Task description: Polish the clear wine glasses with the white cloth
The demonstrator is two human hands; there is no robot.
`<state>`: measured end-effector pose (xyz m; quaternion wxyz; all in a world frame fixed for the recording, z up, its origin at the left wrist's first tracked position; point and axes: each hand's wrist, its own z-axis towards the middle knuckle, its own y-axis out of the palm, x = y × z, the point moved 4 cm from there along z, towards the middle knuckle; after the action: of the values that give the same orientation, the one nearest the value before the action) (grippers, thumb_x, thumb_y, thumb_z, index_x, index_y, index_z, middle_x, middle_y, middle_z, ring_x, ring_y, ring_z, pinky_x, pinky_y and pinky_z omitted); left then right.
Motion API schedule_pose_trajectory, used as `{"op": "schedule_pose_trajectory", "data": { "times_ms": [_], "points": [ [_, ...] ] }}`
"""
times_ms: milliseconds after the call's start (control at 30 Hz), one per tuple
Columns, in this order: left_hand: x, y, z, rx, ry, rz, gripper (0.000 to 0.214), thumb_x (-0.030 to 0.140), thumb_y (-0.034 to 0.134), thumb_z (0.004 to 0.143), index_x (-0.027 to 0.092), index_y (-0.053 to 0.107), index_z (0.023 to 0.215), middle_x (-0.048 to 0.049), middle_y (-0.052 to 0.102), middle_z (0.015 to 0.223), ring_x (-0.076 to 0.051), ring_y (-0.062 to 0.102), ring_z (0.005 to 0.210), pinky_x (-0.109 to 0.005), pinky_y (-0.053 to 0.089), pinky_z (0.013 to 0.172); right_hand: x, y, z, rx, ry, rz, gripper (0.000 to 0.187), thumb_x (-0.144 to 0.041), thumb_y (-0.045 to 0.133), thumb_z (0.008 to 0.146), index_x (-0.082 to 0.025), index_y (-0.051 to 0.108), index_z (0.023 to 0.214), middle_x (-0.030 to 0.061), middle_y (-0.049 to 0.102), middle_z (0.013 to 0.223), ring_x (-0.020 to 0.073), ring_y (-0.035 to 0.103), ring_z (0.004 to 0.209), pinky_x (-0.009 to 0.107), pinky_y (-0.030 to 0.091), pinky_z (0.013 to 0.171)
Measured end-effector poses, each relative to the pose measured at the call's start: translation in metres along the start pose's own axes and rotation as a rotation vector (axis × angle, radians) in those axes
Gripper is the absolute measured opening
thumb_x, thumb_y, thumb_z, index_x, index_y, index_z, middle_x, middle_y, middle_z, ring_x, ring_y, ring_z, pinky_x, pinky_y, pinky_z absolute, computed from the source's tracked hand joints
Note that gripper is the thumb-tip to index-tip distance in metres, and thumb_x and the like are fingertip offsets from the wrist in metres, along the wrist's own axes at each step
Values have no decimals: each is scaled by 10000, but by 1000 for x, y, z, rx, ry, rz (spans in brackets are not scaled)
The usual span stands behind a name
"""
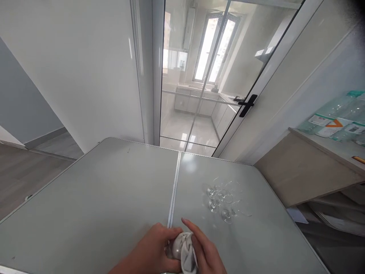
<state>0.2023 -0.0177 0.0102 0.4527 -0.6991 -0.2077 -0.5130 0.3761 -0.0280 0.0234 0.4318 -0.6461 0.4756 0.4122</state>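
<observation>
At the front edge of the view, my left hand (pixel 155 247) is wrapped round a small clear glass (pixel 176 249). A white cloth (pixel 188 257) is pressed against the glass and seems to be partly inside it. My right hand (pixel 205 249) grips this cloth from the right, its index finger stretched forward. The hands hide most of the glass, so whether it has a stem cannot be seen. Farther off to the right, several clear stemmed glasses (pixel 226 216) stand close together on the grey table (pixel 122 190).
A pale metal seam (pixel 174 186) divides the tabletop. Beyond the far edge is a glazed door (pixel 196 125) with a black handle (pixel 248 105). To the right, a wooden shelf (pixel 319 163) borders the table, with wrapped plastic bottles (pixel 339 118) on top.
</observation>
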Motion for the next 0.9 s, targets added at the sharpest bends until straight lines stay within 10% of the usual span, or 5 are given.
{"op": "schedule_pose_trajectory", "data": {
  "times_ms": [100,200,400,533,900],
  "points": [
    [6,7,-3,254,247,470,476,308,768,822,167,665,1265,-126,770,992,-226,717,775,-252,546,650,-13,-4,9,103,-76,-19,623,-736,554,891,-259,764,1233,81,753,1219,292,662,1187,364,547,1009],
    [6,5,-2,283,196,385,409,318,740,838,165,682,1213,-109,767,955,-213,709,757,-242,538,639,-18,-1,12,70,-139,-43,598,-720,535,909,-270,762,1231,76,776,1124,274,704,1070,343,573,956],
    [-24,6,-2,-388,-442,-667,558,686,783,638,161,599,594,34,441,460,-96,381,390,-222,284,378,-18,6,3,-399,-275,-80,400,-585,693,874,-323,754,1170,23,773,824,229,712,739,375,595,835],
    [-31,2,-8,-553,-485,-819,647,759,823,529,164,571,557,28,432,449,-86,337,382,-229,234,368,-24,5,-7,-503,-384,-101,197,-474,793,820,-349,797,972,-9,763,770,225,690,762,490,461,1081],
    [13,-11,-1,206,41,279,459,447,679,898,142,697,1240,-184,736,1065,-300,694,930,-355,536,775,-17,17,22,-69,-135,-29,423,-495,413,1057,-245,684,1265,27,716,938,201,643,822,283,513,740]
  ]
}}
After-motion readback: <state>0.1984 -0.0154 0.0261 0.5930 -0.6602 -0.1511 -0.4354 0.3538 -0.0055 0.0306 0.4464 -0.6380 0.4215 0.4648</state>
